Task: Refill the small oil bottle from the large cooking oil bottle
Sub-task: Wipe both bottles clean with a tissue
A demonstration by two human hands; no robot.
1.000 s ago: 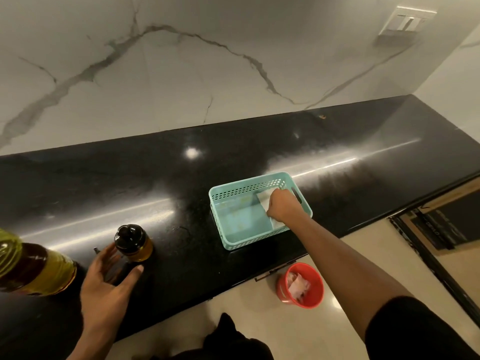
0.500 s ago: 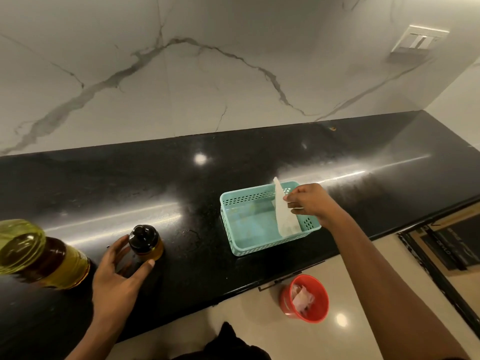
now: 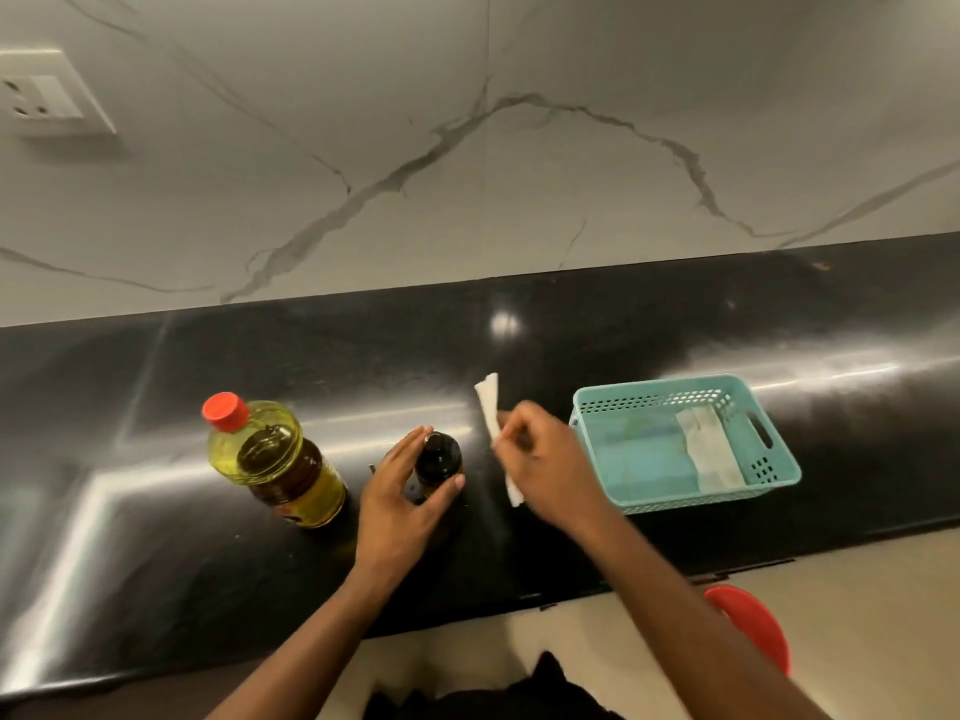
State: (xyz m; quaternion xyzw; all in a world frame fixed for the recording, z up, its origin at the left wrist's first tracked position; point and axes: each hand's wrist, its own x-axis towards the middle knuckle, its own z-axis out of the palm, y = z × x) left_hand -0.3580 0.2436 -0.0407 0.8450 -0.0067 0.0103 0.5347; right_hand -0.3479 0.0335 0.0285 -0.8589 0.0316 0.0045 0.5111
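The small oil bottle [image 3: 438, 459], dark with a black cap, stands on the black counter [image 3: 156, 563]. My left hand [image 3: 402, 506] wraps around its lower body. The large cooking oil bottle [image 3: 275, 459], yellow oil with a red cap, stands upright just left of it. My right hand [image 3: 540, 459] is to the right of the small bottle and pinches a folded white tissue [image 3: 491, 407], which sticks up above and hangs below the fingers.
A teal plastic basket [image 3: 769, 485] sits at the right of the counter with another white tissue [image 3: 709, 449] inside. A red bin [image 3: 753, 621] stands on the floor below the counter edge. A marble wall with a socket plate [image 3: 47, 93] backs the counter.
My right hand lifted a tissue out of the basket and carried it left toward the small bottle. My left hand stayed on the small bottle. The view swung left.
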